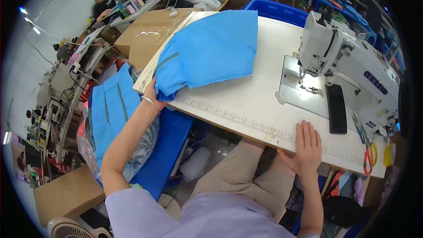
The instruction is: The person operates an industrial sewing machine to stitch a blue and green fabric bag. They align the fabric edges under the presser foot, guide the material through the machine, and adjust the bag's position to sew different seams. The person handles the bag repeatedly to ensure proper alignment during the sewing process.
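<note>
A bright blue fabric piece [213,46] with a dark green zipper-like strip lies on the left part of the white sewing table [269,88]. My left hand [154,94] grips its near left corner at the table's left edge, thumb on top and some of the fingers hidden by cloth. My right hand [305,147] rests flat on the table's front edge, fingers stretched out and holding nothing. To its upper right stands a white sewing machine [324,48], its lamp lit over the metal needle plate [291,79]. No cloth lies under the needle.
A black phone [336,109], scissors [368,156] with red and yellow handles and a yellow tape roll [389,155] lie at the table's right. More blue fabric [113,105] sits on a plastic bag to the left. Behind are a cardboard box [147,31] and blue crate [277,9].
</note>
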`<state>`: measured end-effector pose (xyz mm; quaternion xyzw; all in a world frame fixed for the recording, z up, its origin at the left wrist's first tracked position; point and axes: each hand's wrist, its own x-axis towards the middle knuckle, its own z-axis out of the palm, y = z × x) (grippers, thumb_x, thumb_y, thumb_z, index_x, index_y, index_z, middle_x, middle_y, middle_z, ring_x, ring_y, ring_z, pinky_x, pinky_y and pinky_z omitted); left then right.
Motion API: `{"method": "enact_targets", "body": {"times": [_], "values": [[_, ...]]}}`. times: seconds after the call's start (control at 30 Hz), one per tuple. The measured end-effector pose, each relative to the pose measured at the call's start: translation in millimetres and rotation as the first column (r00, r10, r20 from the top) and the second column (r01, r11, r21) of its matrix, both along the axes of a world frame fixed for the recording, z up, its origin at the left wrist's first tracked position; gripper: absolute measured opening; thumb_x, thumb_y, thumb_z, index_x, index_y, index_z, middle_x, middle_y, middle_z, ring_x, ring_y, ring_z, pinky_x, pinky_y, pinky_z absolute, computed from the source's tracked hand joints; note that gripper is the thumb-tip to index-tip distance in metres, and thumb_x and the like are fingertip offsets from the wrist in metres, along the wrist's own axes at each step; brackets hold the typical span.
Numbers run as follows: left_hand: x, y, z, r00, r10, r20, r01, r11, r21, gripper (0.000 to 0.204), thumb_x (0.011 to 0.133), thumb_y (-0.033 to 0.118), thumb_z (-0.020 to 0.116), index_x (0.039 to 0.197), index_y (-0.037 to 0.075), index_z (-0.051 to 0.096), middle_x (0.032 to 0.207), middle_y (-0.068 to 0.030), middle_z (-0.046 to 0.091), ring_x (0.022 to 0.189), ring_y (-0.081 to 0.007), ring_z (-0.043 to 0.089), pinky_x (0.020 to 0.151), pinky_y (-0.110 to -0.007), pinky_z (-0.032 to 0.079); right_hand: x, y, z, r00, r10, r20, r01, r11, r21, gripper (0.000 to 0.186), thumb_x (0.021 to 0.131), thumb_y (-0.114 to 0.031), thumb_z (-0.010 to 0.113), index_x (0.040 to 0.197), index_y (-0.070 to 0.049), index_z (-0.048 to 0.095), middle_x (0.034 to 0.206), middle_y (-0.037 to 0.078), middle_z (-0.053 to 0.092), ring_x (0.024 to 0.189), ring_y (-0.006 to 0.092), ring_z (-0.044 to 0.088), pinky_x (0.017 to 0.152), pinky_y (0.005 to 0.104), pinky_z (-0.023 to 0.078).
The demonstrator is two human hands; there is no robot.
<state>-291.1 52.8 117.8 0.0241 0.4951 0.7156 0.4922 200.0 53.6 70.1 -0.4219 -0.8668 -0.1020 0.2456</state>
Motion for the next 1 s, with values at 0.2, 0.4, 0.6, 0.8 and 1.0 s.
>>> {"method": "enact_targets", "body": {"times": [0.2, 0.4, 0.6, 0.8, 1.0], "values": [[56, 117, 5, 0.818, -0.433, -0.378, 0.496, 0.864, 0.085, 0.069, 0.105, 0.052, 0.047, 0.155, 0.006, 0.037, 0.148, -0.0164, 0.051, 0.127, -0.0300, 0.057, 0.111, -0.050, 0.045, -4, 5, -1, 0.999, 0.043, 0.010, -0.044, 0.994, 0.101, 0.082, 0.072, -0.044, 0.082, 0.133, 0.005, 0.059, 0.136, 0.023, 0.061, 0.127, 0.0391, 0.059, 0.104, 0.0518, 0.048], [146, 118, -15, -0.168, -0.390, -0.905, 0.581, 0.703, -0.411, 0.068, 0.095, 0.044, 0.067, 0.147, 0.004, 0.051, 0.145, -0.0190, 0.056, 0.130, -0.0326, 0.055, 0.114, -0.041, 0.040, -4, 3, 1, 0.997, -0.002, 0.081, -0.002, 0.999, 0.044, 0.085, 0.073, -0.045, 0.082, 0.137, 0.005, 0.056, 0.141, 0.023, 0.058, 0.132, 0.0385, 0.056, 0.109, 0.0504, 0.044], [55, 42, -12, -0.129, -0.250, -0.960, 0.304, 0.911, -0.278, 0.049, 0.090, 0.034, 0.071, 0.132, 0.009, 0.066, 0.135, -0.0175, 0.064, 0.123, -0.0339, 0.061, 0.109, -0.041, 0.045, 3, 1, -8, 0.997, -0.012, 0.081, 0.009, 0.999, 0.042, 0.090, 0.073, -0.040, 0.084, 0.144, 0.003, 0.050, 0.147, 0.021, 0.053, 0.137, 0.0372, 0.051, 0.114, 0.0495, 0.040], [-113, -68, -35, 0.001, -0.201, -0.980, -0.329, 0.925, -0.191, 0.047, 0.086, 0.032, 0.073, 0.125, 0.007, 0.071, 0.128, -0.0193, 0.068, 0.124, -0.0331, 0.062, 0.108, -0.040, 0.046, 0, 1, -6, 0.997, -0.003, 0.080, 0.000, 0.999, 0.036, 0.094, 0.068, -0.031, 0.087, 0.146, 0.002, 0.047, 0.149, 0.019, 0.051, 0.139, 0.0366, 0.048, 0.115, 0.0486, 0.038], [-173, -161, -105, -0.054, -0.662, -0.747, -0.493, 0.668, -0.557, 0.081, 0.075, 0.054, 0.077, 0.143, 0.015, 0.058, 0.149, -0.0207, 0.052, 0.139, -0.0380, 0.047, 0.113, -0.052, 0.039, 1, 3, -8, 0.997, 0.028, 0.074, -0.033, 0.997, 0.073, 0.093, 0.069, -0.030, 0.086, 0.147, 0.003, 0.047, 0.148, 0.020, 0.052, 0.138, 0.0374, 0.049, 0.114, 0.0491, 0.038]]}}
